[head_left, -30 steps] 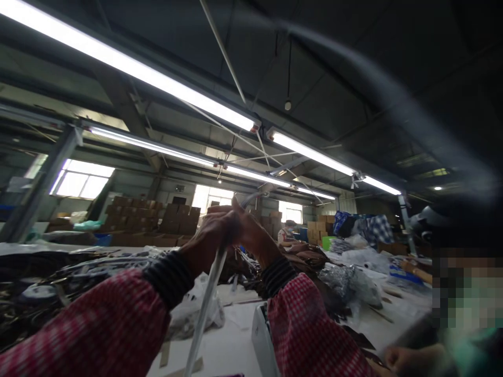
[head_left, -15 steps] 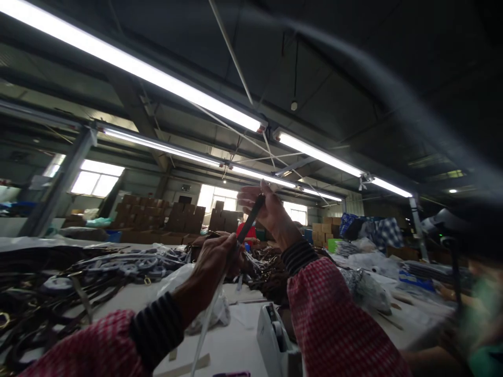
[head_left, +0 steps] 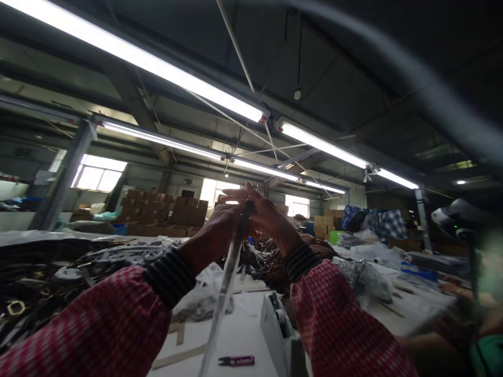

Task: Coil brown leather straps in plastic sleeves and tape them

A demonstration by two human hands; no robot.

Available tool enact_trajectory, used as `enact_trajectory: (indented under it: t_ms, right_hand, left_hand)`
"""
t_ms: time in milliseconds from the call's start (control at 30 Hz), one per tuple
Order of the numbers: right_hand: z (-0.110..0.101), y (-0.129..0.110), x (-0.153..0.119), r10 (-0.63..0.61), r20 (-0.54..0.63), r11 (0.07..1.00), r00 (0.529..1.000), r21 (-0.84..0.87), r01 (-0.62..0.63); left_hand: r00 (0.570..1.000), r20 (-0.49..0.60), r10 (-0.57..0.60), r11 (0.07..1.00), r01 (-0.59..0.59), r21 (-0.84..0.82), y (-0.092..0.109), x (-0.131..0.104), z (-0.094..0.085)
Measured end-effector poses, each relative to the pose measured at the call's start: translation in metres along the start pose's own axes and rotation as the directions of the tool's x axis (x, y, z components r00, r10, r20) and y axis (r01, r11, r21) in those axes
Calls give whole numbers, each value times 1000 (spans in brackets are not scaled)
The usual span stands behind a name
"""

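My right hand (head_left: 271, 220) is raised in front of me, thumb up, gripping the upper end of a dark belt (head_left: 248, 208). Right beside it, my left hand (head_left: 222, 230) is closed around the belt just below. A long clear plastic sleeve (head_left: 223, 298) hangs from my left hand down to the lower edge of the view. The belt's top end is mostly hidden between my fingers. Below my hands, a pale tape dispenser (head_left: 275, 330) stands on the white table (head_left: 245, 319), with a pink and black pen (head_left: 236, 361) to its left.
Dark belts with buckles (head_left: 39, 288) are heaped on the left, and a brown pile (head_left: 271, 267) lies beyond my hands. Crumpled clear plastic (head_left: 204, 298) and cardboard strips (head_left: 181, 358) lie nearby. A bagged bundle (head_left: 365, 280) sits right. A co-worker's arm (head_left: 456, 290) shows far right.
My left hand has moved up along the belt to meet my right hand, bringing the plastic sleeve up with it. The bare dark stretch between the hands is now mostly covered.
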State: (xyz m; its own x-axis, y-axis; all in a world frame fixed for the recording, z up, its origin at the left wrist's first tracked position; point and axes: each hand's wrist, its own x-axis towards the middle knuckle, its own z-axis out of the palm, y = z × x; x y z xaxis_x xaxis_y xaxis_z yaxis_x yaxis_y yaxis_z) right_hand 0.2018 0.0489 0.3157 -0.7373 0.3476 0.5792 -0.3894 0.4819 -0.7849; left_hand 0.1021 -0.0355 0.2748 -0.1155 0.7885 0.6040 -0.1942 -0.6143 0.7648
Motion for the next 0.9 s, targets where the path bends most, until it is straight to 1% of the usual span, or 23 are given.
enact_trajectory:
  t_ms: [100,200,267,333,400,467,533,667,733,800,833,867,900]
  right_hand:
    - [-5,10,-7,-51,-19,999,999,-6,51]
    - [-10,19,-11,-39,30,999,999,-1,39]
    - [-12,22,-13,-57,79,998,995,38,54]
    - [-13,23,-16,-100,117,992,988,88,90]
    - [-13,24,-20,-126,143,987,982,120,109]
    - [-13,26,-25,-119,151,987,981,126,101]
    - [-13,29,-30,-84,156,991,984,112,67]
    - [-15,40,-38,13,183,997,983,68,-26]
    - [-15,47,-42,17,147,995,989,93,-31]
    - [-15,55,-47,-10,51,988,999,152,2]
    - [-15,59,-51,-30,-26,984,999,177,34]
    - [-14,61,-57,-44,-128,980,991,189,68]
    - [-13,62,-63,-52,-247,978,968,182,99]
  left_hand:
    - [996,68,-58,997,61,-44,-15,-1,-7]
    - [980,167,-108,984,130,-126,-25,1,-11]
    - [960,257,-108,975,152,-159,-32,1,-13]
    - [934,344,-100,973,165,-165,-40,-1,-16]
    - [913,394,-106,972,178,-151,-48,-3,-22]
    - [917,377,-126,975,184,-122,-53,-4,-28]
    - [927,351,-132,977,182,-113,-56,-2,-32]
    - [952,282,-120,988,143,-62,-61,6,-29]
    - [959,262,-106,993,118,-30,-63,10,-25]
    - [962,258,-85,994,99,-40,-62,12,-20]
    - [966,246,-78,994,93,-49,-61,13,-17]
    - [972,225,-72,995,85,-52,-59,12,-15]
    - [977,201,-67,996,77,-45,-56,12,-14]
